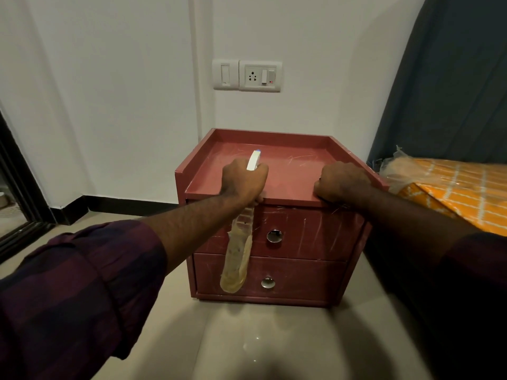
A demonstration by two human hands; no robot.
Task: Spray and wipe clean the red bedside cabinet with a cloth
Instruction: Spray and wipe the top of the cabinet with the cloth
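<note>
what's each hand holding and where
Left hand grips the spray bottle by its neck. Right hand is curled at the cabinet front edge; whether it holds anything cannot be told.

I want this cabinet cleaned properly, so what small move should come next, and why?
Probably squeeze the trigger: the left hand holds the spray bottle with its nozzle aimed over the red cabinet top, while the right hand grips the front edge.

a white wall (pixel 109 78) carries a white switch plate with a three-pin socket (pixel 247 75) at upper centre. a dark blue curtain (pixel 452 78) hangs at upper right, above an orange patterned bedsheet (pixel 461 193) and crumpled clear plastic wrap (pixel 397 168). glossy beige floor tiles (pixel 274 338) fill the bottom; black skirting (pixel 123 204) runs at left.
</note>
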